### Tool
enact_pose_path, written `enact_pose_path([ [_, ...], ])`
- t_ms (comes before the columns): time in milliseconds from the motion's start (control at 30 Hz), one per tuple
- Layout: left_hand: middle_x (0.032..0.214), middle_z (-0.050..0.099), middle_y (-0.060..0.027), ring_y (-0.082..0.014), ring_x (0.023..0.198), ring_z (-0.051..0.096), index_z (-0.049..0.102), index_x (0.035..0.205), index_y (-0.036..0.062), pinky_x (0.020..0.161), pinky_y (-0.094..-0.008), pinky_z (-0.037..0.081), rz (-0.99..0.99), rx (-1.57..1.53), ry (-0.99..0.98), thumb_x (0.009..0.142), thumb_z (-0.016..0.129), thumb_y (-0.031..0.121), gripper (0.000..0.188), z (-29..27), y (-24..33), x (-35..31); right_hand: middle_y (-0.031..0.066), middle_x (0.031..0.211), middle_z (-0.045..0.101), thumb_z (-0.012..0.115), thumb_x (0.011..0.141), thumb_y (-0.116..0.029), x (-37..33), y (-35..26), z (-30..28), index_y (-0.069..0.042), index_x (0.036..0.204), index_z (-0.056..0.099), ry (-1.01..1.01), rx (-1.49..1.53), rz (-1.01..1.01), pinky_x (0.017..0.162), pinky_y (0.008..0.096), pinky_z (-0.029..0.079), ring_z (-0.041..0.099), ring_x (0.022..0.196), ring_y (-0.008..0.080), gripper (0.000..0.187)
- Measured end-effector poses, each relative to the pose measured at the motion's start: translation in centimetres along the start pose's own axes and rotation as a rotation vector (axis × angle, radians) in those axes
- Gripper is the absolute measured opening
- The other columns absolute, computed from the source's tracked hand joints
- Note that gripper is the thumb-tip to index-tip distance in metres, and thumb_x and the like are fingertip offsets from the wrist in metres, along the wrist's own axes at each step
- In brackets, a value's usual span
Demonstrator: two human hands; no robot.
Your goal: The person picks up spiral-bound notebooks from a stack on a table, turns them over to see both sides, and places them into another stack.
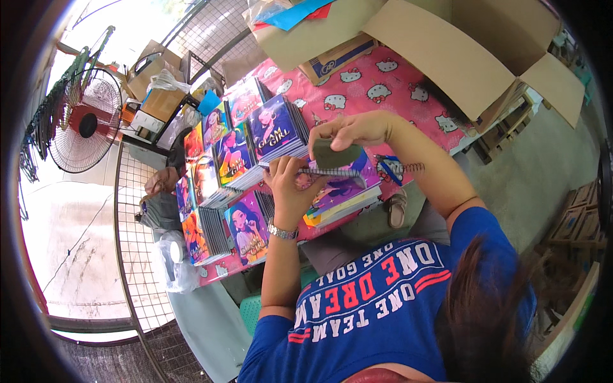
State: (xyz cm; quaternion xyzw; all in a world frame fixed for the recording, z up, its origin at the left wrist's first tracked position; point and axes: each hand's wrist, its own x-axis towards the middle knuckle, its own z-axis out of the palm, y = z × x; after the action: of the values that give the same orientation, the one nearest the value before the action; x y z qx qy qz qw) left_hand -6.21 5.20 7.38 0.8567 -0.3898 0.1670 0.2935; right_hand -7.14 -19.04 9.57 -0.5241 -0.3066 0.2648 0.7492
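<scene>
"Head view: how does the wire coil (414, 168) lie from the two hands?"

"Left hand (287, 182) first; its thumb and fingers pinch the left end of a booklet (335, 172); the coil's long axis runs left to right, its loose tail out past the booklet; the right hand (350, 131) is just above, thumb and fingers pinching a dark flat piece (335, 157)."

"Which is nearer the tail?"

"The right hand; whether either touches the wire, I cannot tell."

"And the surface, the room?"

"A fan (88, 124) at far left; another person's hand (161, 180) near rows of bright notebooks (235, 156); pink cat-print cloth (399, 70) beneath; a blue-handled tool (390, 172) by the tail; an open carton (440, 54) at right."
</scene>
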Motion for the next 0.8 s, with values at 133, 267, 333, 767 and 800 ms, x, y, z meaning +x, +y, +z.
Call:
enact_pose_path([
  [133, 0.090, 0.058, -0.0011, -0.0244, 0.094, 0.052, 0.062, 0.087, 0.0123, 0.088, -0.0432, 0.032, -0.024, -0.008, 0.032, 0.059, 0.089, 0.033, 0.045, 0.3, 0.9, 0.1, -0.0030, 0.095, 0.056, 0.065, 0.089, -0.034, -0.9, -1.9, -1.2, -0.009, 0.112, 0.059, 0.202, -0.310, 0.126, 0.071, 0.0255, 0.041, 0.051, 0.086, 0.0068, 0.035],
  [267, 0.091, 0.058, -0.0016, -0.0249, 0.095, 0.052, 0.061, 0.089, 0.0116, 0.087, -0.0430, 0.033, -0.037, -0.043, 0.003, 0.058, 0.089, 0.032, 0.046, 0.6, 1.1, 0.0, -0.0040, 0.093, 0.056, 0.068, 0.089, -0.034, -0.2, 1.6, -0.8, -0.012, 0.112, 0.059, 0.091, -0.294, 0.178, 0.072, 0.0259, 0.040, 0.049, 0.089, 0.0065, 0.034],
  [333, 0.092, 0.058, -0.0022, -0.0252, 0.096, 0.053, 0.061, 0.090, 0.0114, 0.088, -0.0427, 0.033, -0.034, -0.035, 0.006, 0.059, 0.088, 0.028, 0.045, 0.3, 1.4, 0.1, -0.0043, 0.094, 0.055, 0.070, 0.088, -0.035, -0.8, 3.1, -0.6, -0.013, 0.111, 0.059, 0.176, -0.342, 0.217, 0.073, 0.0264, 0.040, 0.048, 0.088, 0.0065, 0.033],
  [767, 0.095, 0.060, -0.0048, -0.0266, 0.101, 0.053, 0.061, 0.097, 0.0099, 0.089, -0.0426, 0.035, -0.073, -0.038, -0.035, 0.064, 0.080, 0.021, 0.040, -0.7, 0.5, -0.9, 0.0040, 0.108, 0.064, 0.066, 0.090, -0.043, 0.5, 0.0, 0.2, -0.009, 0.126, 0.059, -0.025, -0.051, -0.113, 0.082, 0.0288, 0.047, 0.059, 0.094, 0.0130, 0.051],
  [800, 0.096, 0.060, -0.0048, -0.0266, 0.101, 0.053, 0.061, 0.098, 0.0099, 0.088, -0.0425, 0.035, -0.068, -0.047, -0.045, 0.065, 0.080, 0.020, 0.040, -0.7, 0.6, -0.6, 0.0036, 0.108, 0.064, 0.067, 0.090, -0.041, 0.8, 0.3, -0.5, -0.008, 0.124, 0.059, -0.004, -0.320, 0.045, 0.082, 0.0281, 0.047, 0.058, 0.095, 0.0122, 0.049],
])
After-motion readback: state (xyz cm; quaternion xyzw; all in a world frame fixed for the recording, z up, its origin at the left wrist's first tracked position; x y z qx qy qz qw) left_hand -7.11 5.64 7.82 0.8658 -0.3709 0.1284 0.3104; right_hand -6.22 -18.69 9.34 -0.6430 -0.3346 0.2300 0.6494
